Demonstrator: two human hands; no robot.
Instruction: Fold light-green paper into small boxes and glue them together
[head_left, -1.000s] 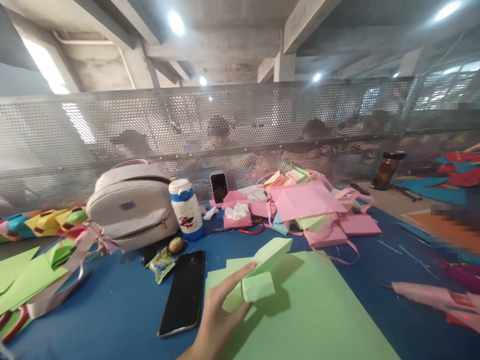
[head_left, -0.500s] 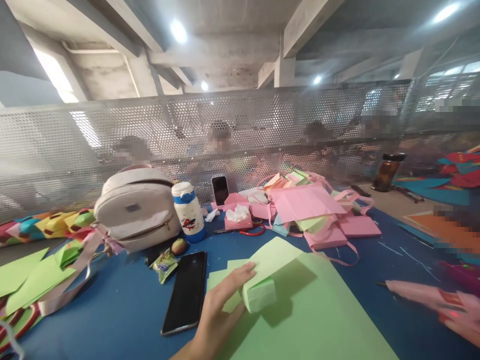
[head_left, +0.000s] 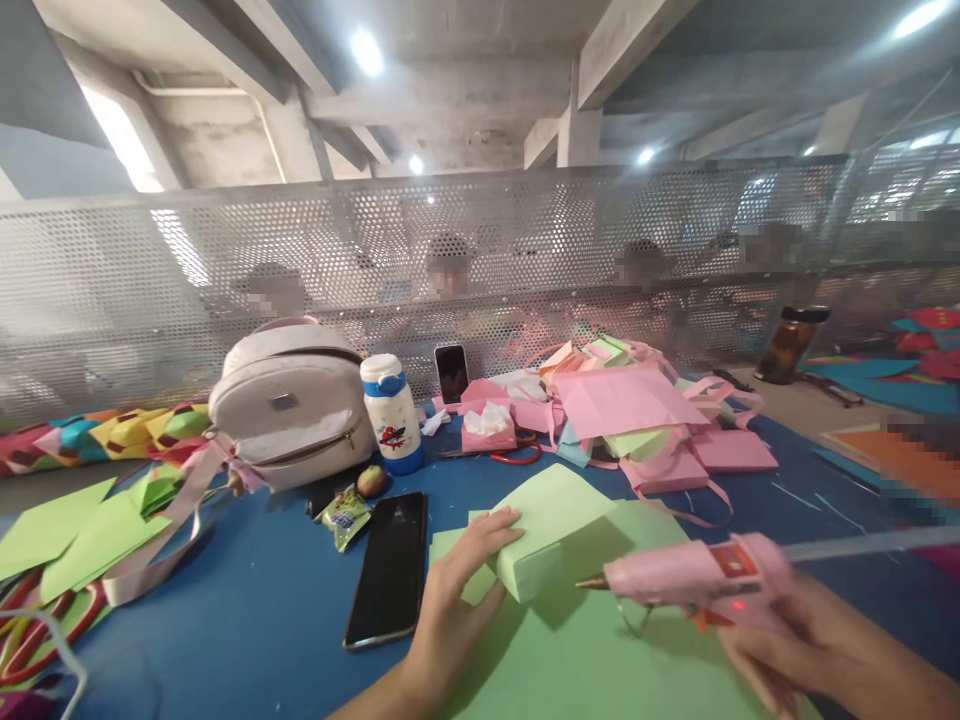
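My left hand is closed on a folded piece of light green paper, thumb below and fingers on its left edge. A flap of the paper stands up above a box-like fold. In my right hand is a pink hot glue gun, its red light lit and a clear glue stick coming out the back. The nozzle points left, a short way right of the folded paper and apart from it. Beneath both lie larger green sheets on the blue table.
Left of the sheets lies a black phone, with a snack packet beyond it. A white backpack and a bottle stand behind. Pink paper pieces are piled at the back, before a perforated metal screen.
My right hand has brought the glue gun leftward from the right edge, close to the folded paper. My left hand keeps its hold. The view has shifted slightly.
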